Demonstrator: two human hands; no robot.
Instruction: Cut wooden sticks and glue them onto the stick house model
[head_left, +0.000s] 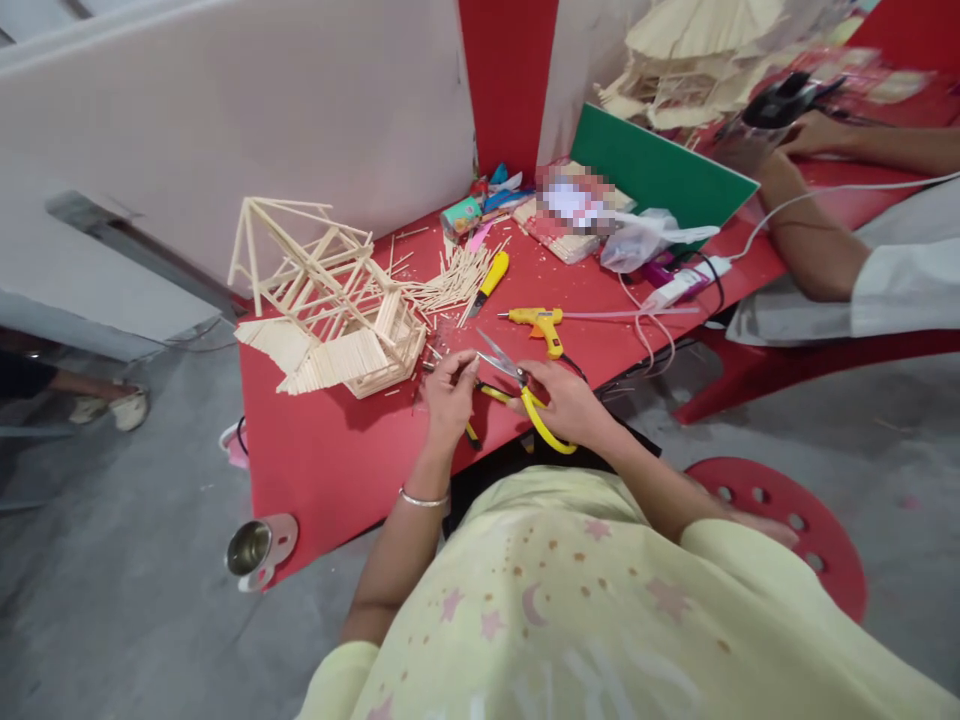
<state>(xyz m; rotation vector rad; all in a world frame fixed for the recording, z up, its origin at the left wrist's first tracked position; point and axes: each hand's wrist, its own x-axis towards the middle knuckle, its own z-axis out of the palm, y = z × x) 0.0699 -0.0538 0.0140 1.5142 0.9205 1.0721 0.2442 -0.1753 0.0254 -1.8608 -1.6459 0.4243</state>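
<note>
My right hand [571,402] grips yellow-handled scissors [517,392], whose blades stand open and point up-left toward my left hand [448,398]. The left hand's fingers are pinched together on something small, likely a thin stick, too small to make out. Both hands hover over the front edge of the red table [337,460]. A house frame of wooden sticks [330,305] stands just left of my left hand. Loose sticks [450,282] lie behind the hands.
A yellow glue gun [541,325], a yellow utility knife [489,280], a plastic bag [645,240], a power strip [686,283] and a green board [664,172] lie on the table. Another person's arms [810,230] work at the right. A steel cup [250,548] and a red stool [787,520] stand on the floor.
</note>
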